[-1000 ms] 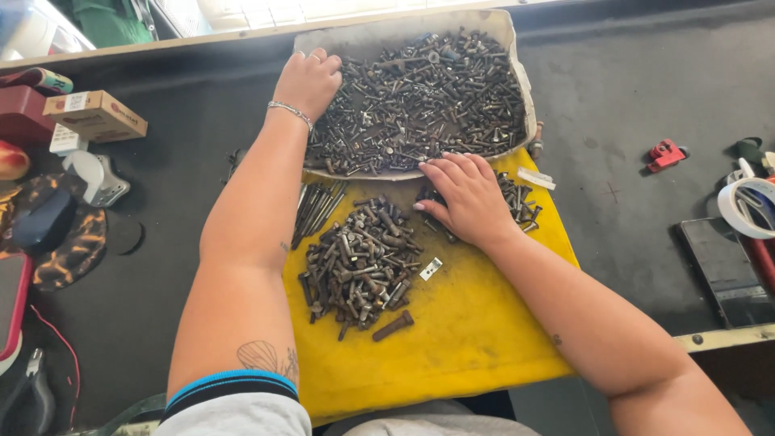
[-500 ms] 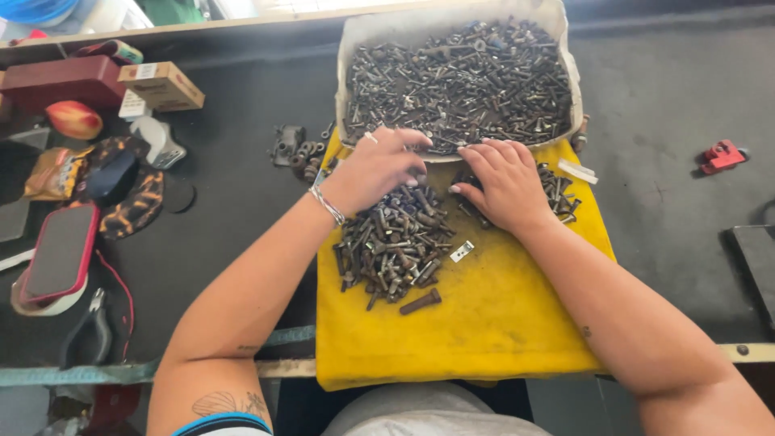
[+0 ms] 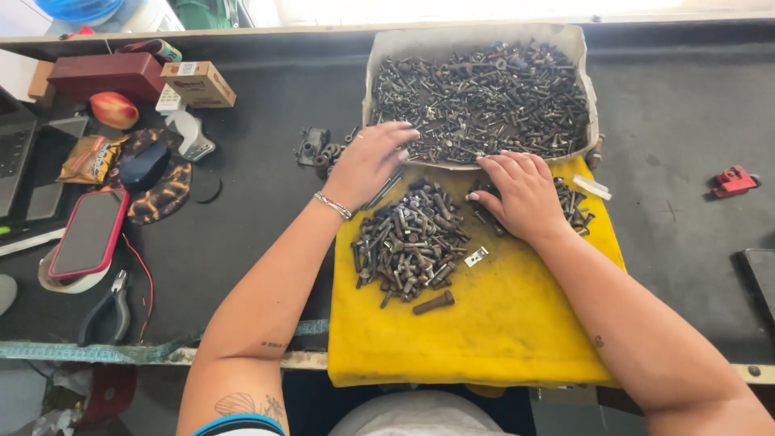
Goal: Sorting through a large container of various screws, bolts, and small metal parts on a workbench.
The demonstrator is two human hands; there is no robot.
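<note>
Both hands are seen over a yellow cloth (image 3: 484, 339) spread on the dark bench (image 3: 258, 234). The left hand (image 3: 370, 161) is held with fingers loosely spread and slightly curled, its fingertips at the near rim of a shallow tray (image 3: 373, 73) filled with dark bolts and screws (image 3: 484, 93); whether anything is pinched in it cannot be told. A thin bracelet (image 3: 333, 205) is worn at its wrist. The right hand (image 3: 523, 194) is laid palm down and relaxed, fingers spread, on a small scatter of bolts (image 3: 575, 206) at the far right part of the cloth, just below the tray's rim; nothing is seen gripped in it.

Between the two forearms a sorted pile of bolts (image 3: 410, 242) is heaped on the cloth, and a single thick bolt (image 3: 433, 303) is set apart just below it. A small pale metal piece (image 3: 476, 257) is seen beside the pile, near the right wrist. A few long thin rods (image 3: 386, 190) lie under the left hand at the cloth's edge.

Left of the tray some dark metal parts (image 3: 315, 147) are laid on the bench. Further left a cardboard box (image 3: 198, 83), a dark red case (image 3: 105, 76), a phone in a red cover (image 3: 87, 234) and a pair of pliers (image 3: 109, 311) are placed. A small red part (image 3: 733, 181) is seen well apart on the right.
</note>
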